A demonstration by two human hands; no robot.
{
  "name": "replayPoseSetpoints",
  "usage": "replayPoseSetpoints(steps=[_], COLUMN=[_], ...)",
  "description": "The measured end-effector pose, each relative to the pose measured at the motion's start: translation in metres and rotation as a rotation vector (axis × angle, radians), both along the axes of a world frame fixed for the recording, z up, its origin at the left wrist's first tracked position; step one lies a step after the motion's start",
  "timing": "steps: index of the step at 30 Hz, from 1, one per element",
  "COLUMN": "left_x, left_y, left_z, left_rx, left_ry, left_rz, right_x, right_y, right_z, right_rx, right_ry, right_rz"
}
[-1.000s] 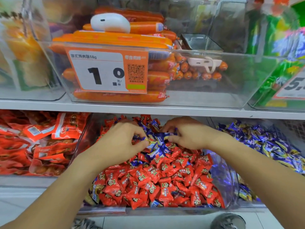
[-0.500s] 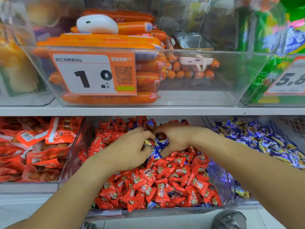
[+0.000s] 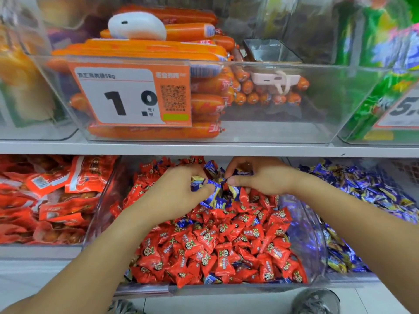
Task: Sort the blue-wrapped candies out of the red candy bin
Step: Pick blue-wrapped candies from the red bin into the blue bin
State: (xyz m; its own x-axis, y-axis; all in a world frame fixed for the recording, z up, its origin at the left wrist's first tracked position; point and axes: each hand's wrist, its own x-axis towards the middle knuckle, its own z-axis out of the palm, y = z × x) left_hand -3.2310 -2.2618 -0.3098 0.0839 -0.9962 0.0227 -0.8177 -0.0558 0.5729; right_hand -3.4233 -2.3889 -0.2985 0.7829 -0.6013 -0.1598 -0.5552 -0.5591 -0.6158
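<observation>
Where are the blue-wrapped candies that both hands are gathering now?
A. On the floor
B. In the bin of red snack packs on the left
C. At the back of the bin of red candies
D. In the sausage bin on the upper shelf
C: the left hand and right hand pinch the blue-wrapped candies at the back of the red candy bin.

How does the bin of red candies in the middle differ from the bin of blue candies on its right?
The middle bin holds mostly red candies with some blue-wrapped candies mixed in; the right bin shows only blue ones. Both hands, the left hand and the right hand, work in the middle bin, with none in the right bin. Both bins are clear plastic on the lower shelf.
</observation>
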Motion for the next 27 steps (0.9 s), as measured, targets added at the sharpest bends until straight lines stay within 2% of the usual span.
replayPoseSetpoints(steps=[2, 6, 9, 14, 19, 22, 24, 27], left_x=[-0.001, -0.003, -0.003, -0.011, -0.01, -0.003, -0.004, -0.018], left_y=[0.0, 0.003, 0.002, 0.005, 0.006, 0.004, 0.004, 0.008], left_z=[0.003, 0.004, 0.003, 0.007, 0.002, -0.001, -0.002, -0.002], left_rx=[0.048, 0.125, 0.112, 0.142, 0.129, 0.126, 0.139, 0.194], left_ry=[0.04, 0.33, 0.451, 0.539, 0.46, 0.425, 0.504, 0.669], left_rz=[0.039, 0.067, 0.099, -0.108, -0.067, 0.029, 0.024, -0.125], right_x=[-0.001, -0.008, -0.017, -0.017, -0.021, -0.03, -0.033, -0.027], right_y=[0.004, 0.01, 0.011, 0.02, 0.029, 0.028, 0.033, 0.053], right_z=[0.002, 0.0, -0.002, 0.0, 0.003, 0.005, 0.007, 0.008], right_rx=[0.058, 0.22, 0.341, 0.439, 0.422, 0.318, 0.259, 0.275], right_ry=[-0.041, -0.191, -0.265, -0.257, -0.266, -0.241, -0.265, -0.371], right_rz=[-0.025, -0.08, -0.133, -0.106, -0.144, -0.197, -0.177, -0.128])
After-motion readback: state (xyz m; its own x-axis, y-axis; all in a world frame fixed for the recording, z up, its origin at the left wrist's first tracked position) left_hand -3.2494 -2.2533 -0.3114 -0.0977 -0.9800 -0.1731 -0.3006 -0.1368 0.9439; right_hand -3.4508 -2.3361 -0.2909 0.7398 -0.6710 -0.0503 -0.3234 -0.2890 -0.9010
